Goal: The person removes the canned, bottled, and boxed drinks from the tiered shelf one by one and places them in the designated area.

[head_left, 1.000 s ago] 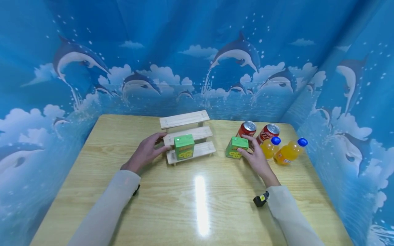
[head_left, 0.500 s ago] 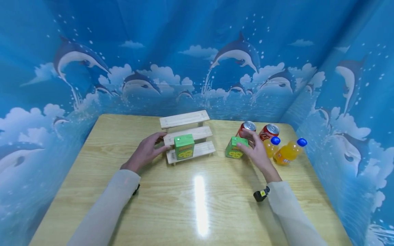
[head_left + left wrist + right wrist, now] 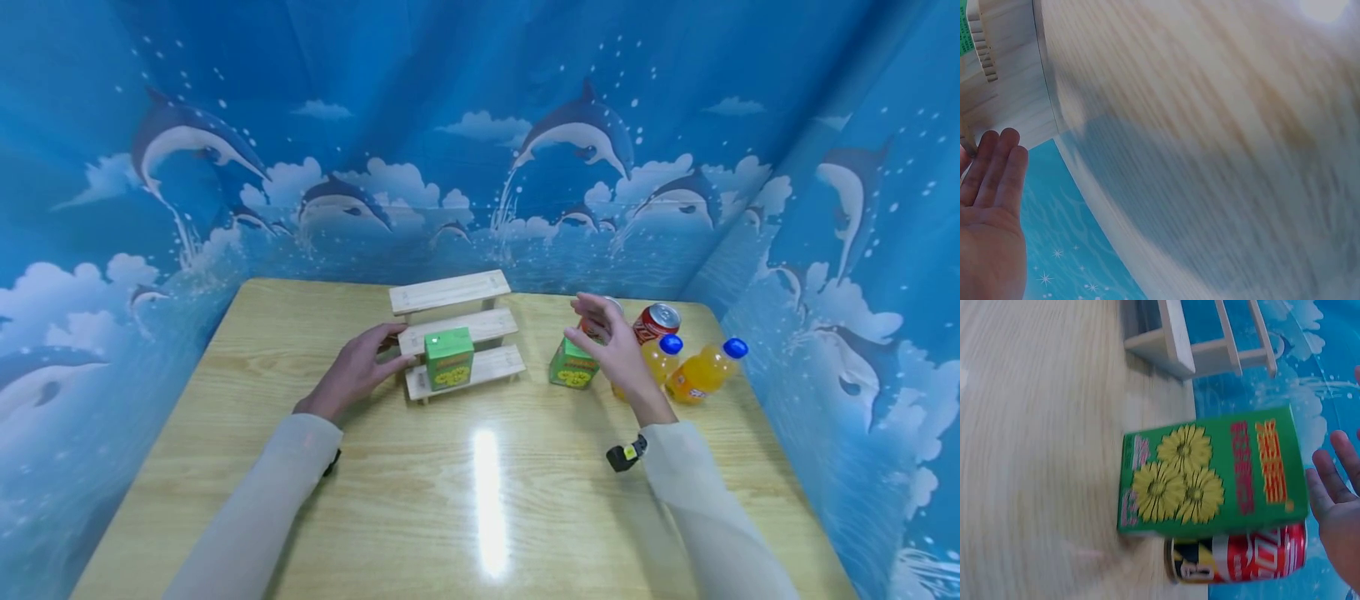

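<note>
A small three-step wooden rack (image 3: 448, 292) stands on the table, and a green drink carton (image 3: 450, 360) sits upright on its lowest step. My left hand (image 3: 356, 371) is at the rack's left end; in the left wrist view its fingers (image 3: 999, 175) lie fairly straight against the wood. To the right, a second green carton (image 3: 572, 368) stands on the table, with yellow flowers on its face in the right wrist view. My right hand (image 3: 621, 354) hovers above and right of this carton, holding nothing, and partly hides a red can (image 3: 613, 305) behind.
Another red can (image 3: 657, 321) stands at the back right. In front of it are two orange soda bottles with blue caps, the nearer-right bottle (image 3: 702, 372) and one partly behind my hand (image 3: 660, 357). A blue dolphin curtain (image 3: 480, 167) surrounds the table's back and sides.
My right hand has let go of the carton on the table and risen away from it, towards the back. The left hand, the rack and the carton on it have stayed put.
</note>
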{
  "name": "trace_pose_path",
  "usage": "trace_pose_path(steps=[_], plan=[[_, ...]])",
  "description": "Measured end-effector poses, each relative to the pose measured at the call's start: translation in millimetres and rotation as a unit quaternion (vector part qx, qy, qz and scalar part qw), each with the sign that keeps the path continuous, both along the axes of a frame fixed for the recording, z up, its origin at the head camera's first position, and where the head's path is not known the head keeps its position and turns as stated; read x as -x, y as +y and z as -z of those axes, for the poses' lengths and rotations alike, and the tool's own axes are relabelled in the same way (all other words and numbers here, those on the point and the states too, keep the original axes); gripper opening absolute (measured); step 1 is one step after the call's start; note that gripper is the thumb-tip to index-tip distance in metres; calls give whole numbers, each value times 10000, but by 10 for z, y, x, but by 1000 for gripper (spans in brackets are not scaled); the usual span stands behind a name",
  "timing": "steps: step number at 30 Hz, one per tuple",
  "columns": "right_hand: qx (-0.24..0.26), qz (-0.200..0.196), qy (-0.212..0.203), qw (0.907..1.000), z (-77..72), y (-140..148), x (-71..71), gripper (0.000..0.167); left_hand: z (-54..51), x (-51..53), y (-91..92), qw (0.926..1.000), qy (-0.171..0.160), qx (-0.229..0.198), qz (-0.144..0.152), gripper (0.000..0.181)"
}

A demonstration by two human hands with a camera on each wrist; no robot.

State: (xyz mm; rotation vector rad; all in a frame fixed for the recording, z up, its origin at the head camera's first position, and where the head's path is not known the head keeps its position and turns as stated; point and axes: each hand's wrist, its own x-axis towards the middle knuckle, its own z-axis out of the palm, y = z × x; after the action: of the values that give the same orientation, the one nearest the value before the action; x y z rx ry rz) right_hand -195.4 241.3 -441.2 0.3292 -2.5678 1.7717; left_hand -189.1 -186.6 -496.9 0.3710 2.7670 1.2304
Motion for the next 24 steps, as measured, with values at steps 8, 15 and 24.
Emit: trace_pose_path(steps=[8, 15, 24], plan=[[153, -480, 40, 9987, -26, -235, 35, 65, -13, -19, -2, 10000, -5, 44, 22, 68], [385, -943, 13, 9948, -9, -433, 48, 66, -14, -20, 3, 10000, 19, -39, 23, 65], [642, -1533, -233, 9858, 25, -706, 31, 76, -20, -14, 11, 10000, 58, -19, 38, 62]])
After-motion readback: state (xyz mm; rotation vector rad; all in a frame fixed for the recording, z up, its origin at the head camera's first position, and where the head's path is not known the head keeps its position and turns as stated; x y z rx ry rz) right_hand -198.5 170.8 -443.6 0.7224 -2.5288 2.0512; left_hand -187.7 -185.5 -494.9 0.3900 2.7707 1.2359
